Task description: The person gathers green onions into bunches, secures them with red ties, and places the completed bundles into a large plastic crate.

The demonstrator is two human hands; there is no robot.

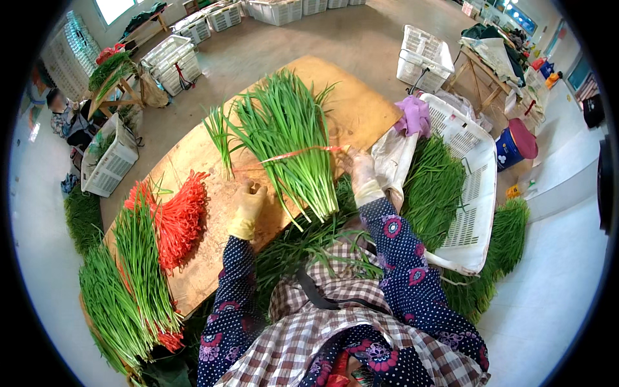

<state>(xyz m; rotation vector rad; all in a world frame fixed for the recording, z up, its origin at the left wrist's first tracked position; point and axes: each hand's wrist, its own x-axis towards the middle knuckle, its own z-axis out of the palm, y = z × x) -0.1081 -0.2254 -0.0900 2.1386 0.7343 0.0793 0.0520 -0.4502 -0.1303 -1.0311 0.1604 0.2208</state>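
A large bunch of green garlic chives (pixel 293 142) lies on the wooden board, cut ends toward me. A red tie strip (pixel 296 154) crosses it. My right hand (pixel 361 169), in a thin pale glove, pinches the strip's right end beside the bunch. To the left of the stalks, my gloved left hand (pixel 248 205) is closed with curled fingers, close to the strip's left end; whether anything is in them is hidden. A few loose chives (pixel 220 138) lie just beyond it. A pile of red tie strips (pixel 178 219) rests on the board further left.
Tied chive bunches (pixel 122 284) are stacked at the board's (pixel 193 284) left edge. On my right stands a white crate (pixel 474 219) of loose chives, with a purple cloth (pixel 412 116) at its corner. A blue bucket (pixel 512 147) is beyond. Another person (pixel 64 119) sits far left.
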